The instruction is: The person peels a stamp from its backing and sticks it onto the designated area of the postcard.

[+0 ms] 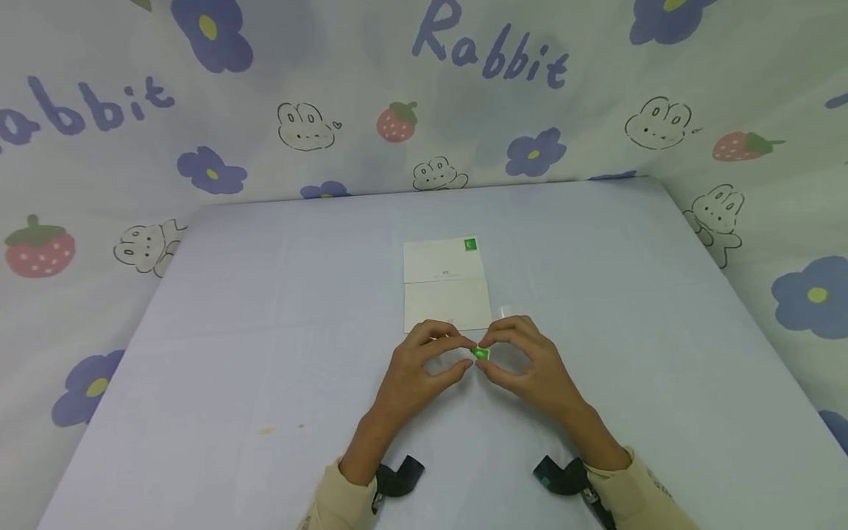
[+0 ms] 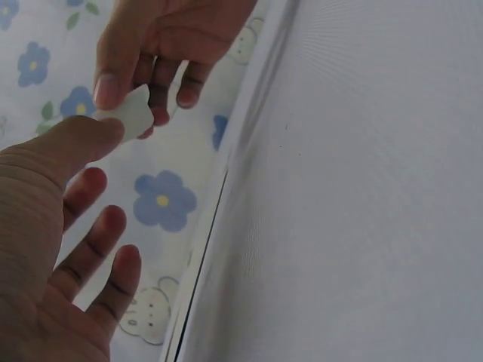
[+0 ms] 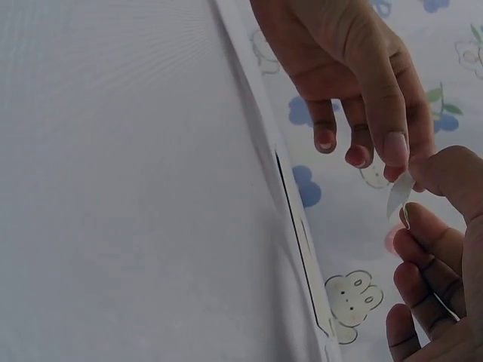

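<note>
A small green stamp (image 1: 481, 354) is between the fingertips of both hands, in front of the white envelopes. The left hand (image 1: 414, 368) pinches it from the left, and the right hand (image 1: 530, 364) pinches it from the right. Its pale back (image 2: 136, 113) faces the left wrist camera, with the left thumb over one edge. In the right wrist view the stamp (image 3: 400, 194) looks bent, a thin edge standing apart from it. Beyond the hands lie white envelopes (image 1: 442, 261), seemingly overlapping; the far one bears a green stamp (image 1: 470, 244) at its upper right corner.
A small translucent scrap (image 1: 506, 312) lies right of the envelopes. The table (image 1: 265, 294) has a white cover with yellowish stains (image 1: 266, 431) at left. A patterned curtain (image 1: 358, 88) borders the table. Black wrist cameras (image 1: 400, 477) are strapped at both sleeves.
</note>
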The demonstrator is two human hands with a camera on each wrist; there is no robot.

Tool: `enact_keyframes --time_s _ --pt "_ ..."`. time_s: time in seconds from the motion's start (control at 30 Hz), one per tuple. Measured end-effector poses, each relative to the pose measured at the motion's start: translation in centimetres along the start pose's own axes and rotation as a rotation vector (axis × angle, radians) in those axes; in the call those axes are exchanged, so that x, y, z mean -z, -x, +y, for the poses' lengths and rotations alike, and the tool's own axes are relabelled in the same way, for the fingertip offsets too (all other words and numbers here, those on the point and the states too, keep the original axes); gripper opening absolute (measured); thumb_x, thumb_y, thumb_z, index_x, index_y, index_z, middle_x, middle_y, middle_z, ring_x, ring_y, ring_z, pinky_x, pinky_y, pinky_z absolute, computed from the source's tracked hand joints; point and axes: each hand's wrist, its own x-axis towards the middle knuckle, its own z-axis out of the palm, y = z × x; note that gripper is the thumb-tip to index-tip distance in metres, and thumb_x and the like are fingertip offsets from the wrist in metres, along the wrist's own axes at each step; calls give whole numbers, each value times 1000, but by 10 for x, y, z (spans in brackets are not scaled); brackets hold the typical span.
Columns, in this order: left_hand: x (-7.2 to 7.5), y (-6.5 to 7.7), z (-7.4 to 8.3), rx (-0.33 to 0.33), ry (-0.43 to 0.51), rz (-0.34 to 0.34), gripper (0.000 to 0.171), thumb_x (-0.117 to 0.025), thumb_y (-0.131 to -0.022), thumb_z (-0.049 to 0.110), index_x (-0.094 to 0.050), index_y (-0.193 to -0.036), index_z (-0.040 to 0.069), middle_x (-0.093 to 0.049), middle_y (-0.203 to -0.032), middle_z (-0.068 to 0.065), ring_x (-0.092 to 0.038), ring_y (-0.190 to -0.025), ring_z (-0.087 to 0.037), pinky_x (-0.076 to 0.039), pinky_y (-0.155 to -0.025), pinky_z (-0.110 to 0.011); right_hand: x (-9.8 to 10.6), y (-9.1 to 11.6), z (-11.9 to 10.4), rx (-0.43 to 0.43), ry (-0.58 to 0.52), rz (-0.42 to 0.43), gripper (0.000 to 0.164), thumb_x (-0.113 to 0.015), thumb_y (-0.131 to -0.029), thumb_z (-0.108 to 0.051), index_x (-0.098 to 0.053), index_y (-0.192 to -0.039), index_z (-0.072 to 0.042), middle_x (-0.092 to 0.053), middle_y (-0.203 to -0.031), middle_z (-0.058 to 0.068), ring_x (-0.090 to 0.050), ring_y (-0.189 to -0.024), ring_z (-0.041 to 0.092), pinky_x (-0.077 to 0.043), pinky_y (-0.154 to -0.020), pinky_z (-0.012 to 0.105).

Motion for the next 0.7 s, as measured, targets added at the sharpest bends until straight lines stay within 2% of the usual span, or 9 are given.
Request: enact_keyframes --time_s 0.2,0.43,0.53,0.7 --pt "1 -2 1 -19 -19 13 21 -83 -82 6 -78 -101 11 -61 -112 0 -56 -105 -17 -49 -87 -28 -2 0 2 34 -28 -1 35 -87 -72 5 -70 -101 -6 -63 -106 10 -54 -107 29 -43 -97 24" --pt "0 -1 1 6 -18 22 13 -82 -82 5 -77 -93 11 -62 -108 1 -57 -102 -17 -48 -83 -27 -1 0 1 8 -18 -23 35 -85 -75 2 -70 -105 -8 -62 -110 3 -54 -110 22 -44 -98 26" --pt "-1 -1 1 48 5 33 13 -81 -84 5 -76 -93 12 -62 -107 1 -58 -101 -16 -51 -76 -30 1 0 0 3 1 4 34 -84 -77 -1 -70 -107 -6 -61 -115 1 -55 -111 20 -46 -95 28" --pt "-2 0 1 196 85 59 8 -80 -87 13 -76 -94 16 -63 -108 5 -60 -98 -15 -54 -71 -36 2 0 -2 42 19 71 31 -82 -77 0 -71 -106 -4 -61 -116 2 -56 -111 22 -47 -91 26"
